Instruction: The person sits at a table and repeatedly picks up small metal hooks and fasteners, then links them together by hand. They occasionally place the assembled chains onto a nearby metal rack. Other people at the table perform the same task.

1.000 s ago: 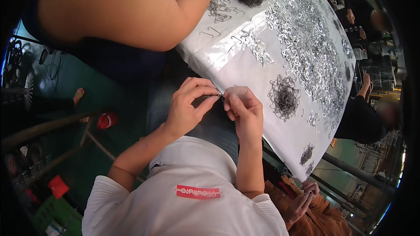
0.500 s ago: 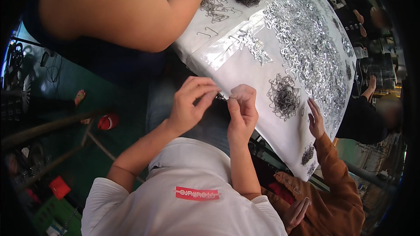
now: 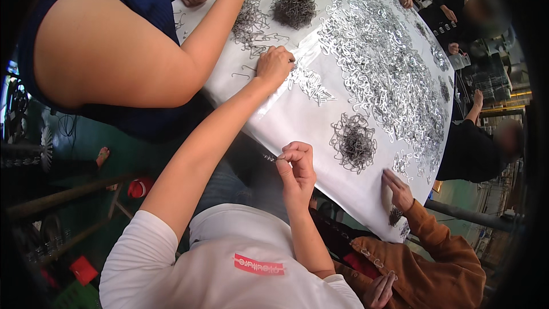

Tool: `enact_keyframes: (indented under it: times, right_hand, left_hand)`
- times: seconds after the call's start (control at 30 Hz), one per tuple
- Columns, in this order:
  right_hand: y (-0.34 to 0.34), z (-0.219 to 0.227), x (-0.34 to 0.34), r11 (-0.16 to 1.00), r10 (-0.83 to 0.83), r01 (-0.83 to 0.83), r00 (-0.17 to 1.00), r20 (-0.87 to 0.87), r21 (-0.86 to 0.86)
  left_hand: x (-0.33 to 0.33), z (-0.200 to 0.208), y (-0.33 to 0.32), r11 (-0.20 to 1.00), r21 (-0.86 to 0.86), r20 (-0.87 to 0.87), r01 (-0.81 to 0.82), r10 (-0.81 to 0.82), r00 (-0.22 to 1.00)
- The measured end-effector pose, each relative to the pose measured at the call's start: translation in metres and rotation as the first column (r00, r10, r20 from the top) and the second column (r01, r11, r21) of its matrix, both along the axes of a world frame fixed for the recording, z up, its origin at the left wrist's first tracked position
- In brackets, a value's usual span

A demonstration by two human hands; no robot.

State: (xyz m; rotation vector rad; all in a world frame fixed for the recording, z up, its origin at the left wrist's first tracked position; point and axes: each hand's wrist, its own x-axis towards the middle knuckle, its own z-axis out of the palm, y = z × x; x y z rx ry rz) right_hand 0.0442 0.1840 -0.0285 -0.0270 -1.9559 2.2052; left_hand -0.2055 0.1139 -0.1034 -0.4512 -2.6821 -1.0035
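A co-worker's bare arm [image 3: 120, 51] fills the upper left; rightward on the white-covered table [image 3: 306, 126] lie a dark wire-hook tangle [image 3: 353, 143] and a broad silver-hook heap [image 3: 389, 63]. The left hand [image 3: 275, 65] curls at a small shiny silver-hook pile [image 3: 311, 87], its grip unclear; the right hand [image 3: 298, 173], lower centre, pinches a small silver metal piece [image 3: 269, 158] jutting left.

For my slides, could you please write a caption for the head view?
Left hand beside shiny metal pieces on a white table; right hand pinching a small metal item.
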Motion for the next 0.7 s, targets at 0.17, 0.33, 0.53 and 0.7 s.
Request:
enact_keyframes:
  times: [0.17,0.33,0.53,0.7]
  right_hand:
    - [0.002,0.000,-0.001,0.999,-0.008,0.007,1.000,0.009,0.054]
    - [0.004,-0.007,-0.007,0.983,-0.015,0.024,0.999,-0.050,0.185]
    - [-0.006,-0.012,-0.014,0.979,0.002,0.001,1.000,-0.017,0.204]
    - [-0.015,-0.011,-0.019,0.974,0.020,-0.017,1.000,-0.013,0.227]
  left_hand:
    - [0.010,0.010,-0.009,0.999,-0.010,0.058,0.036,-0.036,0.998]
    - [0.100,0.036,-0.045,0.811,0.584,0.365,-0.037,-0.222,0.904]
    - [0.177,0.088,-0.083,0.649,0.736,0.528,-0.190,-0.375,0.762]
    - [0.190,0.103,-0.094,0.633,0.742,0.541,-0.220,-0.373,0.754]
